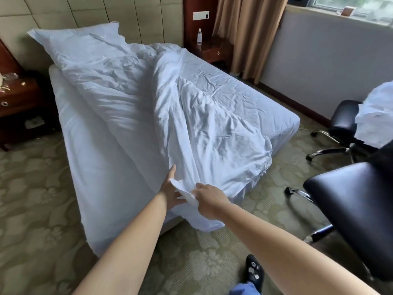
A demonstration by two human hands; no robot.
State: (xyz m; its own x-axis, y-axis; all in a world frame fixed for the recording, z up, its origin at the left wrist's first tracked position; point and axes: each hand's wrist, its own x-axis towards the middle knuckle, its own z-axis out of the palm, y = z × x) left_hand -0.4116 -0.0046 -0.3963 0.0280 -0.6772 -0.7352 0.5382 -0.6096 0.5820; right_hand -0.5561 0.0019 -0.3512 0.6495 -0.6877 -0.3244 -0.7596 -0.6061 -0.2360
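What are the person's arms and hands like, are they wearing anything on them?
The left hand and right hand are ungloved, with no ring, watch or bracelet showing. No sleeve is in view: both forearms are bare up to the picture's edge.

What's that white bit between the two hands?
In the head view, a duvet corner lies between the left hand and the right hand. The right hand pinches it, and the left hand touches it with straight fingers.

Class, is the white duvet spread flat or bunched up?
Bunched up: the duvet lies crumpled lengthwise, bare mattress showing on both sides.
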